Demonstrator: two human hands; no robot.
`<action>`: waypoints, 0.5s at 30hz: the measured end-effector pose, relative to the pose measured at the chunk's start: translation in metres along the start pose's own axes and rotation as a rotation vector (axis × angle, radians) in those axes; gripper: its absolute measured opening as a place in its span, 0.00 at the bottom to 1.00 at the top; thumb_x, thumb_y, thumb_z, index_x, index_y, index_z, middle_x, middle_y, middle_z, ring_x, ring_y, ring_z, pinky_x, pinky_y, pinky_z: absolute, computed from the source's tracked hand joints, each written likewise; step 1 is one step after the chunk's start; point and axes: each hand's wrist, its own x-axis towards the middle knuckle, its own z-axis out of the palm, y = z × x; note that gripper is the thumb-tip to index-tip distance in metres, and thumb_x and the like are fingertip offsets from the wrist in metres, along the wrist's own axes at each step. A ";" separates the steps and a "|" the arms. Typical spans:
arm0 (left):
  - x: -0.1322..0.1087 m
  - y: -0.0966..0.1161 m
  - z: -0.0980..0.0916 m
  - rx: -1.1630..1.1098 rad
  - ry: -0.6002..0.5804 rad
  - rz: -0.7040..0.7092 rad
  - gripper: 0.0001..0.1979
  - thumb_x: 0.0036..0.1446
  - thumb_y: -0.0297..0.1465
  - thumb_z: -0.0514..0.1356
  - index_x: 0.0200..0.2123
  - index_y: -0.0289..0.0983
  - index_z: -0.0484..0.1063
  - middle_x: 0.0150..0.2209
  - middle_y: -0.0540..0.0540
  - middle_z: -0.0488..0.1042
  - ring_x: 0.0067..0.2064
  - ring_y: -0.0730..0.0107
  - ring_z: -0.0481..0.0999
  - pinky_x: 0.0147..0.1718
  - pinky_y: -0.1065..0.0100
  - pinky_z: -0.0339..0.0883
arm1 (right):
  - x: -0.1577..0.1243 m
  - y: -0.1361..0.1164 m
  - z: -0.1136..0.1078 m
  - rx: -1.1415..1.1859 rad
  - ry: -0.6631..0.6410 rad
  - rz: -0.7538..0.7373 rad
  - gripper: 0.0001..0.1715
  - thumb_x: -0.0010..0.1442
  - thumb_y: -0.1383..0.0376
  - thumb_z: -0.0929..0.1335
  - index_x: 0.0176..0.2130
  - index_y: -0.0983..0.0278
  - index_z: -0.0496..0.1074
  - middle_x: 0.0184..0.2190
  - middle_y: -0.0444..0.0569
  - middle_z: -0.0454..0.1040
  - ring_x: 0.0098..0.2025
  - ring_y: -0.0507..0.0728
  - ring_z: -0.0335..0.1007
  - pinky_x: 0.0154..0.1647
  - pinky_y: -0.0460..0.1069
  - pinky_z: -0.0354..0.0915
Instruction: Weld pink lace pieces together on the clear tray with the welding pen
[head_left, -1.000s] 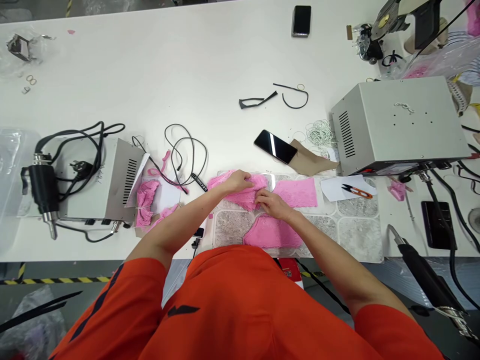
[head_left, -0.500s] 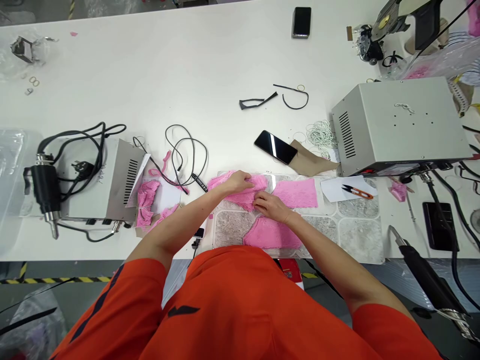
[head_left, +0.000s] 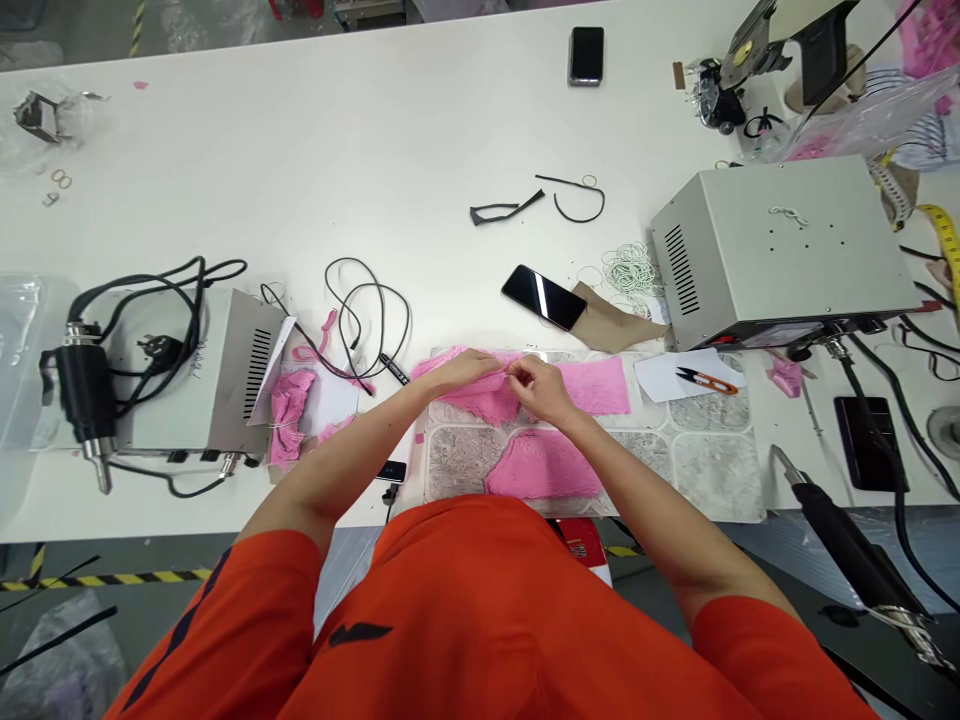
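A crumpled pink fabric piece [head_left: 486, 400] lies on the grey stone-patterned mat [head_left: 716, 470]. My left hand [head_left: 474, 368] rests over its upper part, fingers closed on the cloth. At the fabric's right edge, my right hand [head_left: 541, 388] pinches the cloth between thumb and fingers. Just right of that hand lies a flat pink rectangle [head_left: 600, 387]. Nearer my body is another flat pink piece [head_left: 541, 466] with shaped edges. The fingertips partly hide the spot where both hands meet the fabric.
Orange-handled snips [head_left: 706, 381] lie on white paper at the right. A black phone [head_left: 544, 296] rests on brown material beyond the mat. Grey boxes [head_left: 810, 245] with black handheld tools stand on both sides. A looped cable [head_left: 382, 285] and bundled pink fabric [head_left: 289, 415] are left.
My right hand has risen slightly along the fabric's right edge, its fingers now bunched closer to my left hand. The view has shifted slightly.
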 end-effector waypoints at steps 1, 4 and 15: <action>0.000 -0.001 0.000 0.009 -0.019 0.017 0.16 0.51 0.37 0.61 0.20 0.37 0.58 0.22 0.54 0.57 0.25 0.75 0.54 0.26 0.69 0.47 | 0.002 0.000 0.000 -0.004 0.013 0.019 0.05 0.56 0.69 0.64 0.28 0.61 0.66 0.27 0.45 0.70 0.29 0.53 0.65 0.32 0.49 0.65; 0.003 -0.005 0.001 0.057 -0.039 0.075 0.16 0.45 0.32 0.63 0.19 0.37 0.56 0.21 0.55 0.54 0.25 0.75 0.52 0.25 0.69 0.44 | -0.001 0.002 -0.003 -0.019 0.050 0.062 0.05 0.58 0.68 0.63 0.31 0.61 0.67 0.29 0.46 0.71 0.30 0.53 0.66 0.32 0.49 0.66; 0.014 -0.011 0.005 0.100 0.002 0.083 0.18 0.45 0.29 0.60 0.18 0.39 0.49 0.20 0.56 0.47 0.23 0.76 0.49 0.25 0.68 0.41 | -0.056 0.025 0.009 -0.143 -0.135 -0.042 0.08 0.57 0.69 0.67 0.39 0.61 0.71 0.38 0.53 0.73 0.39 0.59 0.69 0.37 0.51 0.68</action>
